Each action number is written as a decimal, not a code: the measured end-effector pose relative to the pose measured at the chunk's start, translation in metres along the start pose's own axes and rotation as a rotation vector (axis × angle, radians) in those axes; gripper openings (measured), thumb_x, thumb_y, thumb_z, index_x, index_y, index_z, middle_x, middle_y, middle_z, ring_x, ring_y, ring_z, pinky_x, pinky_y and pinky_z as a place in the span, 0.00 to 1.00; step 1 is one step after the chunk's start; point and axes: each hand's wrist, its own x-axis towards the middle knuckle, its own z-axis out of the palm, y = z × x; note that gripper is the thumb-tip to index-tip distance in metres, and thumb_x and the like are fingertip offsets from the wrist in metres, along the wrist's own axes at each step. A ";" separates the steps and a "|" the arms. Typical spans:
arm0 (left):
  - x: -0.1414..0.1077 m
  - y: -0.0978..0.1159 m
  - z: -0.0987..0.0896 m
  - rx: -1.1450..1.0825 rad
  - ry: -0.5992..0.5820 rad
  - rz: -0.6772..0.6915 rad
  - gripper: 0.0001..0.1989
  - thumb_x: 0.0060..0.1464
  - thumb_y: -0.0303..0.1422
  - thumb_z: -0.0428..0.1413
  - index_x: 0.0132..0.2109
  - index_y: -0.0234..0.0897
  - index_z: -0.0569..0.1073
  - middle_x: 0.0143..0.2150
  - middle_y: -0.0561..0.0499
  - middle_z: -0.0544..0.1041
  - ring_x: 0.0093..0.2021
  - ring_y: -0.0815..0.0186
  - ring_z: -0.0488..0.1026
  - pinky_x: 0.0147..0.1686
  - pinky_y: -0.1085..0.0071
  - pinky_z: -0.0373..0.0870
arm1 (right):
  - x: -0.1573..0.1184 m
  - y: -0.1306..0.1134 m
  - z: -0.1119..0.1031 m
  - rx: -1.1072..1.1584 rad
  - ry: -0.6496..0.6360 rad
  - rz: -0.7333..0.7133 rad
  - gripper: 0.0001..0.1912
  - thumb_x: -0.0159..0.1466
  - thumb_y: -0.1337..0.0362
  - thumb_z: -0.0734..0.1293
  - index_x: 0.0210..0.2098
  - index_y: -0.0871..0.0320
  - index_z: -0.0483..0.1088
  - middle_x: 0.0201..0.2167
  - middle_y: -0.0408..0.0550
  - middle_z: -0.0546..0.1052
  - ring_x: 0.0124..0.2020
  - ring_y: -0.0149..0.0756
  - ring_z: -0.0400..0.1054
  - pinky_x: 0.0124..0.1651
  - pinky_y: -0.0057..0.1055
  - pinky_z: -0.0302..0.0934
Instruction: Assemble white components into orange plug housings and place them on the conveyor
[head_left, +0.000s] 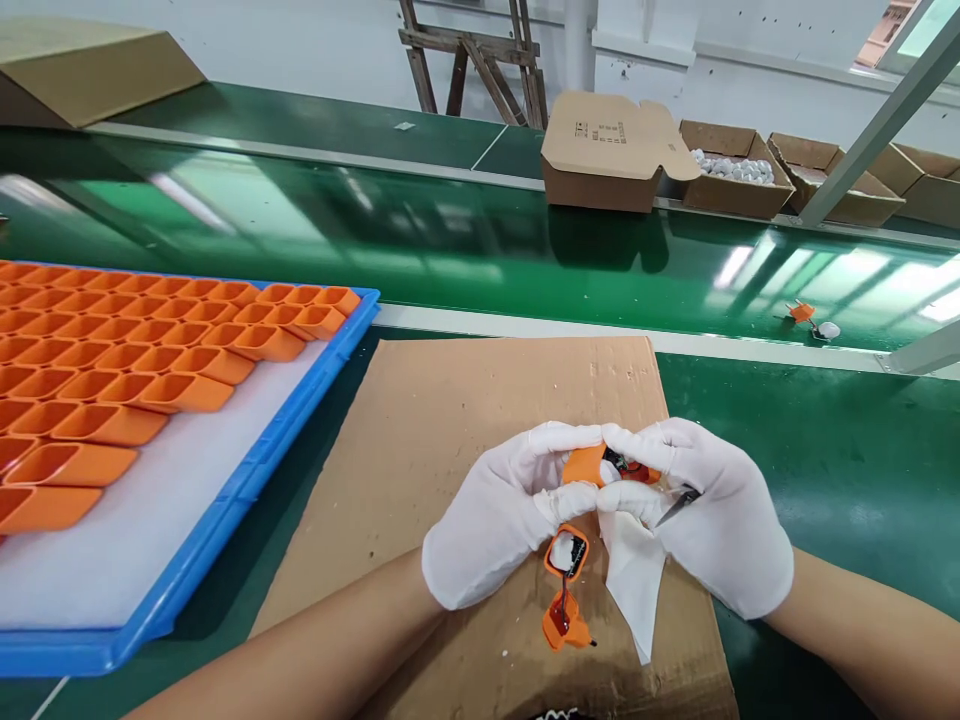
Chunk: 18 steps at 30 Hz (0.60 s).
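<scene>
My left hand (517,510), in a white glove, grips the left end of an orange plastic housing (583,466). The gloved right hand (701,510) pinches its other end, where a green circuit board and red parts show. A pointed dark metal tool (679,505), perhaps tweezers, is tucked in the right hand, its rear hidden. From below the right fingers hangs a white piece of cloth or paper (634,580). Just under the left hand is a small orange-rimmed part (566,553) with white and black inside, joined by a dark wire to another orange piece (566,622).
Brown cardboard (450,430) covers the bench beneath my hands. To the left, a blue tray (247,480) holds rows of orange sleeves (135,365). Open boxes (739,200) and a closed carton (600,180) line the back. Small orange and white parts (814,318) lie on the green surface at right.
</scene>
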 end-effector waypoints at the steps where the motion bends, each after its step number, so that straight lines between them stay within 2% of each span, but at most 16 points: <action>1: 0.000 -0.001 0.000 -0.006 -0.004 -0.004 0.16 0.44 0.28 0.72 0.43 0.40 0.83 0.41 0.48 0.82 0.40 0.63 0.80 0.41 0.69 0.79 | 0.002 0.002 0.001 0.087 0.001 0.084 0.13 0.57 0.67 0.73 0.42 0.51 0.81 0.30 0.42 0.77 0.29 0.30 0.70 0.34 0.29 0.70; 3: -0.001 -0.003 -0.002 -0.014 -0.034 0.013 0.15 0.43 0.27 0.73 0.41 0.41 0.84 0.40 0.49 0.81 0.38 0.64 0.80 0.36 0.71 0.79 | 0.007 0.004 0.003 0.258 -0.029 0.279 0.11 0.52 0.63 0.78 0.35 0.53 0.82 0.27 0.41 0.76 0.28 0.30 0.69 0.31 0.30 0.69; 5: -0.001 -0.006 -0.003 0.001 -0.066 0.045 0.15 0.43 0.27 0.73 0.41 0.41 0.84 0.39 0.50 0.80 0.36 0.65 0.80 0.34 0.71 0.79 | 0.011 0.004 0.005 0.408 -0.064 0.443 0.14 0.46 0.60 0.80 0.32 0.54 0.82 0.25 0.40 0.75 0.26 0.30 0.68 0.29 0.29 0.70; 7: -0.002 -0.008 -0.004 0.031 -0.073 0.081 0.17 0.42 0.25 0.73 0.41 0.42 0.84 0.39 0.50 0.79 0.35 0.65 0.79 0.34 0.71 0.79 | 0.013 0.004 0.008 0.493 -0.065 0.529 0.16 0.42 0.62 0.81 0.31 0.55 0.80 0.23 0.39 0.74 0.25 0.29 0.69 0.29 0.29 0.70; 9: -0.002 -0.008 -0.003 0.057 -0.068 0.113 0.17 0.41 0.25 0.73 0.41 0.41 0.84 0.39 0.49 0.79 0.35 0.66 0.79 0.35 0.72 0.78 | 0.014 0.005 0.011 0.491 -0.039 0.529 0.17 0.40 0.65 0.81 0.30 0.56 0.79 0.24 0.38 0.75 0.25 0.29 0.69 0.29 0.27 0.70; 11: -0.002 -0.006 -0.003 0.070 -0.050 0.119 0.16 0.41 0.25 0.73 0.40 0.40 0.84 0.39 0.49 0.80 0.35 0.66 0.79 0.34 0.73 0.79 | 0.012 0.007 0.011 0.440 -0.034 0.465 0.17 0.41 0.66 0.81 0.31 0.56 0.78 0.27 0.40 0.77 0.28 0.30 0.72 0.31 0.28 0.71; 13: 0.000 -0.003 -0.003 0.061 -0.027 0.089 0.15 0.42 0.24 0.73 0.39 0.40 0.84 0.41 0.49 0.81 0.37 0.65 0.80 0.36 0.72 0.80 | 0.009 0.007 0.009 0.332 -0.025 0.329 0.18 0.46 0.64 0.80 0.36 0.55 0.79 0.32 0.43 0.80 0.32 0.33 0.75 0.35 0.31 0.74; 15: 0.001 -0.002 -0.005 0.012 -0.021 0.054 0.16 0.42 0.25 0.73 0.41 0.40 0.84 0.41 0.49 0.82 0.37 0.64 0.81 0.37 0.70 0.81 | 0.006 0.007 0.005 0.147 0.031 0.084 0.17 0.55 0.64 0.78 0.44 0.52 0.78 0.36 0.44 0.80 0.36 0.35 0.76 0.39 0.33 0.75; 18: 0.002 -0.001 -0.008 -0.065 -0.014 0.013 0.20 0.42 0.28 0.74 0.45 0.40 0.83 0.38 0.48 0.84 0.35 0.65 0.81 0.38 0.70 0.81 | -0.002 0.006 0.001 -0.246 0.094 -0.322 0.16 0.66 0.66 0.70 0.53 0.50 0.76 0.42 0.48 0.80 0.41 0.36 0.77 0.41 0.32 0.74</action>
